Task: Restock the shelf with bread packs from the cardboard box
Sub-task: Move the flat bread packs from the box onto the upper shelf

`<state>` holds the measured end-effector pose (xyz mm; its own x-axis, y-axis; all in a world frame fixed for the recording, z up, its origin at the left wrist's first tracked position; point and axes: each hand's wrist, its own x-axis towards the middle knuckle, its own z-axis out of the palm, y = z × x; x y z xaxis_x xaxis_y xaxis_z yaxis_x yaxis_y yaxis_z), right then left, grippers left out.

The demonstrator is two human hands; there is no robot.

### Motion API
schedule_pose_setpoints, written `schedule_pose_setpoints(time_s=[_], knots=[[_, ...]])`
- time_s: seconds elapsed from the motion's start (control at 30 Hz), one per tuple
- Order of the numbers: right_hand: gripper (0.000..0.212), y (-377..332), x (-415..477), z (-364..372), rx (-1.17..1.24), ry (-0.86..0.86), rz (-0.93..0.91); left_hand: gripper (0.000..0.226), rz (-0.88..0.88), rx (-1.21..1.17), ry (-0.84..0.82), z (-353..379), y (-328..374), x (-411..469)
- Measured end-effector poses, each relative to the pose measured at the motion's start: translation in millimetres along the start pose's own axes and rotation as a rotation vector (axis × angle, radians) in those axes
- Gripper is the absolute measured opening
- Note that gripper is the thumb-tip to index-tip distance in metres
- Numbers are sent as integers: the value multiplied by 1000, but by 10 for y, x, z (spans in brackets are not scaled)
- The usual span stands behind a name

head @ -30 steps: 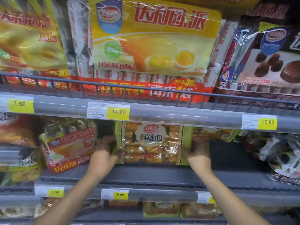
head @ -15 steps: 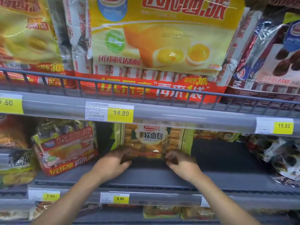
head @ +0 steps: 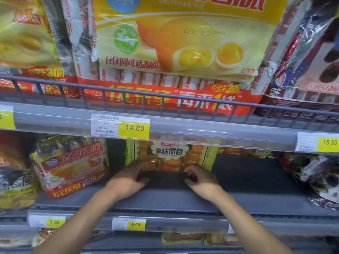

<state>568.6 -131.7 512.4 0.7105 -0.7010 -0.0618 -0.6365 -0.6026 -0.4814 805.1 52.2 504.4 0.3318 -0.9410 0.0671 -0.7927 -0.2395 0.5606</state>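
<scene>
A green-edged clear bread pack (head: 170, 156) stands upright deep on the middle shelf (head: 165, 200), its top hidden behind the price rail. My left hand (head: 128, 178) is at its lower left corner, fingers spread and curved, fingertips just touching the pack's bottom edge. At the lower right corner my right hand (head: 200, 178) is held the same way, fingers apart. Neither hand grips the pack. The cardboard box is not in view.
A red-and-yellow cake pack (head: 71, 167) leans left of the bread. Dark snack bags (head: 319, 178) lie at the right. Bare grey shelf runs between. Big yellow cake bags (head: 179, 43) fill the upper shelf behind a wire rail (head: 165, 97). More bread packs (head: 183, 238) sit below.
The bread pack has been pushed further back on the shelf. Both hands moved from its sides to its bottom edge and loosened off it. The camera came closer.
</scene>
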Motion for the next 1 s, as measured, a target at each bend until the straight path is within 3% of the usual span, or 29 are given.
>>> schedule_pose_setpoints(time_s=[0.33, 0.63, 1.0], knots=[[37, 59, -252, -38, 52, 57, -71, 54, -2, 3, 52, 4, 164, -196], [47, 172, -836, -280, -56, 167, -104, 55, -36, 66, 86, 177, 680, -468], [63, 1009, -2361, -464, 20, 360, -103, 57, 275, -16, 86, 959, 1859, -1066]])
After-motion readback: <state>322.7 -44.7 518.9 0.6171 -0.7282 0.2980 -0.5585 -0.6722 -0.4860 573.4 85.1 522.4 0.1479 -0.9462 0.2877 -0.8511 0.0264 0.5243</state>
